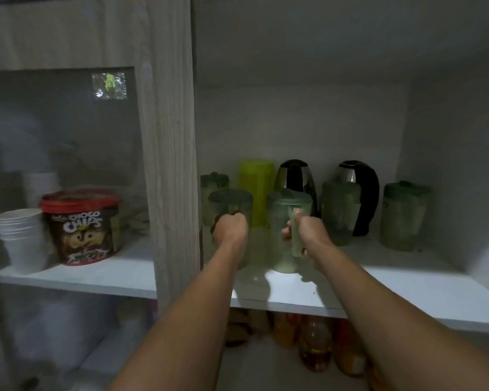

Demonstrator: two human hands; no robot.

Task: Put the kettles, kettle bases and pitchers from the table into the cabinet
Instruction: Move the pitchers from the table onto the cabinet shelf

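Both my arms reach into the open cabinet. My left hand [229, 229] is closed around the handle of a translucent green pitcher [232, 203] standing on the white shelf [378, 289]. My right hand [308, 231] grips the handle of a second green pitcher [287, 210] beside it. Behind them stand another green pitcher [213, 180], a bright yellow-green pitcher [257, 187], and two black-and-chrome kettles [295, 174] [362, 187]. Two more green pitchers [340, 210] [404, 215] stand to the right. No kettle base can be made out.
A wooden divider [170, 153] separates the left compartment, which holds a Choco Chips tub [81, 227] and stacked white cups [23, 235]. Bottles [315, 345] stand on the lower shelf. Bare shelf surface lies at the front right.
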